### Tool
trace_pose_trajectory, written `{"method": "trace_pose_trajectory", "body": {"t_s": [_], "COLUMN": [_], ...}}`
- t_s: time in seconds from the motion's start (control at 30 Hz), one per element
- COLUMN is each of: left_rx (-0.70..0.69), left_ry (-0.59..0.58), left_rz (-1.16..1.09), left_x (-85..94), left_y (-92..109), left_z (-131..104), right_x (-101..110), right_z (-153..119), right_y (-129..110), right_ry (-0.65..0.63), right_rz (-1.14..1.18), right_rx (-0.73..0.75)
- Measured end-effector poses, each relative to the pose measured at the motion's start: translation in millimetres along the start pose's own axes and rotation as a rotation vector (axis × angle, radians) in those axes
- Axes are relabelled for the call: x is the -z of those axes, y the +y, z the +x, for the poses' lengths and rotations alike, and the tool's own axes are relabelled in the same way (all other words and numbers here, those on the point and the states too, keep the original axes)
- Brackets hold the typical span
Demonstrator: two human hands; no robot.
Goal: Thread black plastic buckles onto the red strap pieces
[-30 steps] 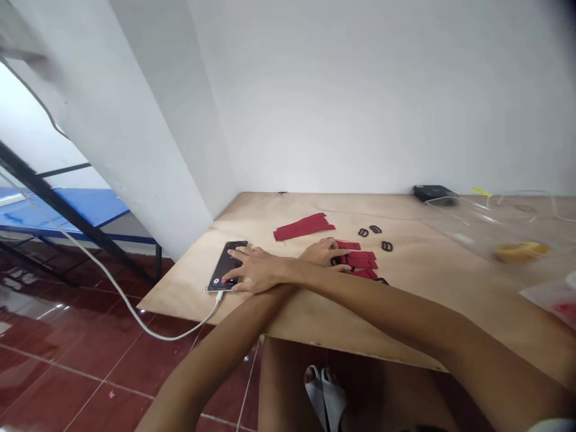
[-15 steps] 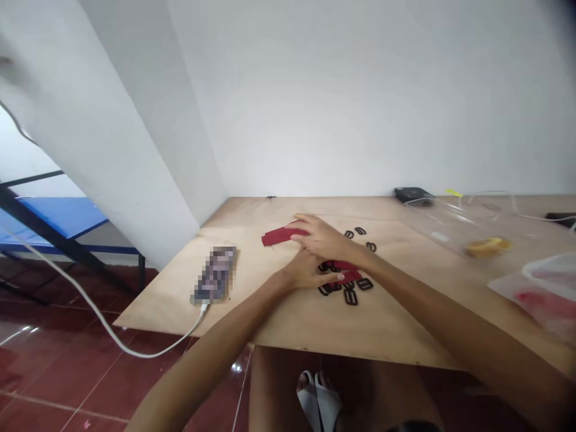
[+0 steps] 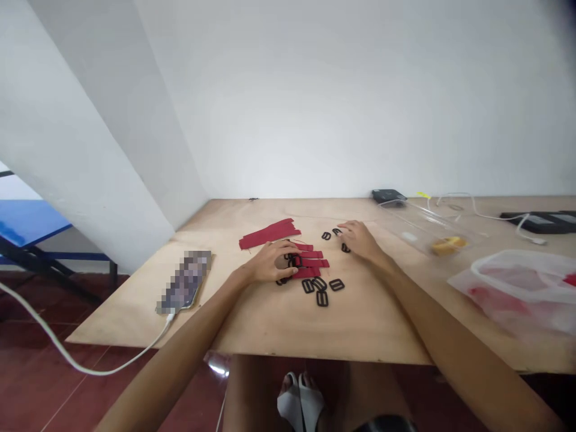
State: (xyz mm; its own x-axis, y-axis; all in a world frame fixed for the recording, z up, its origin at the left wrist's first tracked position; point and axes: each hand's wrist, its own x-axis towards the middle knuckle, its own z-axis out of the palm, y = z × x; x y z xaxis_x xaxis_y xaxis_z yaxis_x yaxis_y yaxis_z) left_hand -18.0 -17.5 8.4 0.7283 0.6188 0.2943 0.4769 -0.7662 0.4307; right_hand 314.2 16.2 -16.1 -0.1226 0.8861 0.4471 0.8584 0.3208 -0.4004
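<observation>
Several short red straps (image 3: pixel 315 263) with black slide buckles lie on the wooden table. My left hand (image 3: pixel 270 262) curls over their left ends, thumb and fingers around black buckles there. Behind it rests a stack of flat red strips (image 3: pixel 267 233). My right hand (image 3: pixel 360 240) is at the right with its fingers apart, over loose black buckles; one buckle (image 3: pixel 345 247) shows under it and another (image 3: pixel 326 236) lies just left of it. Nearer the front edge are more loose buckles (image 3: pixel 322 298).
A phone (image 3: pixel 186 282) with a white cable lies on the left. To the right are a clear plastic box (image 3: pixel 416 231) with a yellow item, a white plastic bag (image 3: pixel 508 294) with red contents, and black devices (image 3: pixel 389 197) near the wall.
My right hand has left the red strip stack and moved right to the loose buckles. My left hand has moved onto the buckled straps. The view has shifted to the right.
</observation>
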Motion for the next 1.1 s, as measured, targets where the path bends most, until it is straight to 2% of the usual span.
{"method": "trace_pose_trajectory", "body": {"t_s": [0.03,0.1,0.2,0.33,0.47,0.63,0.8,0.93,1.03,1.1], "left_rx": [0.017,0.034,-0.035,-0.106,0.009,0.149,0.075,0.019,0.052,0.133], "left_ry": [-0.001,0.021,0.054,0.054,0.118,0.201,0.213,0.177,0.190,0.265], "left_rz": [0.010,0.021,0.017,0.090,0.179,0.231,0.222,0.200,0.190,0.186], "left_x": [1.1,1.9,-0.5,-9.5,-17.6,-17.7,-18.9,-24.0,-22.5,-16.1], "left_y": [-1.2,-1.2,3.5,5.7,-6.1,-17.6,-11.5,1.3,5.0,-2.3], "left_z": [-0.6,-0.8,1.3,6.1,8.0,6.3,6.1,7.8,8.5,8.7], "right_x": [-4.7,-11.9,-16.5,-16.2,-16.6,-15.5,-12.3,-14.7,-17.3,-17.5], "right_z": [-0.6,-1.3,-1.3,-0.3,0.1,-1.2,-1.3,0.1,0.1,-0.4], "right_y": [-8.0,-22.9,-36.5,-38.4,-35.5,-38.4,-38.1,-29.6,-24.2,-22.8], "right_ry": [-0.017,-0.128,-0.235,-0.195,-0.180,-0.179,-0.147,-0.091,-0.057,-0.030], "right_rz": [-0.042,-0.103,-0.140,-0.183,-0.220,-0.251,-0.206,-0.110,-0.058,-0.042], "right_rx": [0.047,0.108,0.150,0.109,0.124,0.134,0.054,0.087,0.106,0.087]}}
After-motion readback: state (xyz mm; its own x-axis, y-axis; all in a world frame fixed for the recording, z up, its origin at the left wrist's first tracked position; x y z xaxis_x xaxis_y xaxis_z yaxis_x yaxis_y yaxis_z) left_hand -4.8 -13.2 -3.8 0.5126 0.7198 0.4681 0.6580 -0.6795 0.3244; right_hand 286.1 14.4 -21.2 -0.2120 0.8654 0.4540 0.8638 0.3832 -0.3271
